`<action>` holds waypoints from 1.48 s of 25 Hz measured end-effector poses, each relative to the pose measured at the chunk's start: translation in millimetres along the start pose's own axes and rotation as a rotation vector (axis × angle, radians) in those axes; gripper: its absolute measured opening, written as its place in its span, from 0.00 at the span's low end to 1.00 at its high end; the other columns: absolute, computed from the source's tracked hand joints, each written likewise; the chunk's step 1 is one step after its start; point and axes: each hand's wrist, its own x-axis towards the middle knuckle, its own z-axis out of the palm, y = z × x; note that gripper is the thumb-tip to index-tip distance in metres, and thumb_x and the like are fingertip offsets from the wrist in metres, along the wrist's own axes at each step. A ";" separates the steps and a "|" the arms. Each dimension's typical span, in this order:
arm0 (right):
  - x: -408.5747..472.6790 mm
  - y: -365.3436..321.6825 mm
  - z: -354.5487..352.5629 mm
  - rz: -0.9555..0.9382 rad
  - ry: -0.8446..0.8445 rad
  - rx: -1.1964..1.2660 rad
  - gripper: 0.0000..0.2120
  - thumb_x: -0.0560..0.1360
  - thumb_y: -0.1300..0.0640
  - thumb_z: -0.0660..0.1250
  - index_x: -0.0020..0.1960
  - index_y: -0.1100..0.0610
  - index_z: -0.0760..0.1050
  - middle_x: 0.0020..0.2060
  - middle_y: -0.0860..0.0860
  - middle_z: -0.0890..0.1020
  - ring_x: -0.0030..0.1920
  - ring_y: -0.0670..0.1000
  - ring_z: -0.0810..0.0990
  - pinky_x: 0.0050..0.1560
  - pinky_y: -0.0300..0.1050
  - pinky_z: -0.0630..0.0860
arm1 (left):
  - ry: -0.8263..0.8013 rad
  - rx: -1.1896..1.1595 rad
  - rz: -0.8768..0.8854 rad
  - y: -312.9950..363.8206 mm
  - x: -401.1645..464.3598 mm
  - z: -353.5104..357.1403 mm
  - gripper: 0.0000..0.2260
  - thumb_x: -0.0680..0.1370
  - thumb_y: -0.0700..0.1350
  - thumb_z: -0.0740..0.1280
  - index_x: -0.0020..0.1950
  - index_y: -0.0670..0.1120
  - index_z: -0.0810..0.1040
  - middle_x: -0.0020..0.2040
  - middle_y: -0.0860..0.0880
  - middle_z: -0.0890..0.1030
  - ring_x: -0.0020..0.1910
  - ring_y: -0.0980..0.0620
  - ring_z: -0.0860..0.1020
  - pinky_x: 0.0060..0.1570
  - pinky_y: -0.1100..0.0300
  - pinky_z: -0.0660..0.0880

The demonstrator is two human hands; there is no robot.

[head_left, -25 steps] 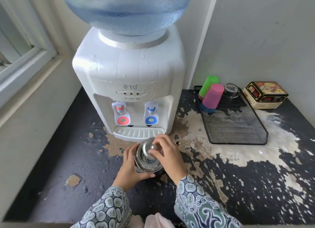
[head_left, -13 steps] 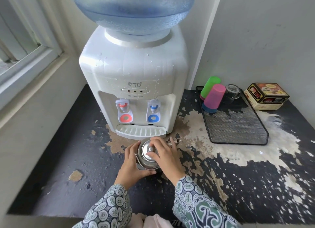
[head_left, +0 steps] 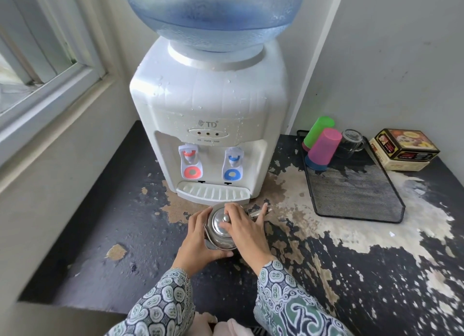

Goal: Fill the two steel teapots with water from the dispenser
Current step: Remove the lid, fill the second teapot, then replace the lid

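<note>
Steel teapot [head_left: 221, 231] sits on the counter [head_left: 376, 273] just in front of the dispenser's [head_left: 208, 125] drip tray [head_left: 213, 194], between your hands, spout aimed right toward the mesh tray [head_left: 351, 192]. Your left hand [head_left: 198, 242] wraps its side; your right hand [head_left: 244, 229] lies over the lid [head_left: 218, 224], fingers at the knob. The taps are directly ahead, blue nearer your right. Paint on the counter is peeling; wall and window close you in on the left.

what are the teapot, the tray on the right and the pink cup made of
Teapot: polished steel, by its mirror-like reflections.
Tray: looks like black metal mesh, with a fine see-through weave.
Pink cup: probably plastic; opaque, uniform bright colour, matte sheen.
</note>
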 end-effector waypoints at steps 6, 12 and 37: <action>0.0 1.5 -7.2 -0.114 -0.094 -0.088 0.18 0.74 0.45 0.56 0.58 0.51 0.53 0.73 0.55 0.62 0.74 0.52 0.59 0.62 0.63 0.25 | 0.016 0.035 0.001 -0.6 0.3 0.4 0.50 0.51 0.66 0.75 0.68 0.59 0.56 0.64 0.57 0.61 0.61 0.66 0.63 0.60 0.61 0.66; 2.7 -1.6 -8.5 -0.090 -0.177 -0.066 0.18 0.78 0.48 0.56 0.58 0.50 0.48 0.76 0.55 0.52 0.76 0.52 0.47 0.70 0.61 0.31 | 0.045 0.065 0.031 -2.0 0.6 -0.8 0.50 0.53 0.66 0.75 0.69 0.54 0.57 0.63 0.55 0.63 0.62 0.60 0.67 0.60 0.61 0.68; -0.5 25.1 -41.0 0.083 -0.080 0.405 0.06 0.80 0.53 0.55 0.49 0.55 0.67 0.50 0.52 0.81 0.47 0.53 0.82 0.42 0.55 0.80 | 0.176 0.211 0.060 51.2 1.1 -22.9 0.10 0.76 0.48 0.64 0.41 0.42 0.75 0.37 0.47 0.80 0.36 0.49 0.76 0.38 0.56 0.70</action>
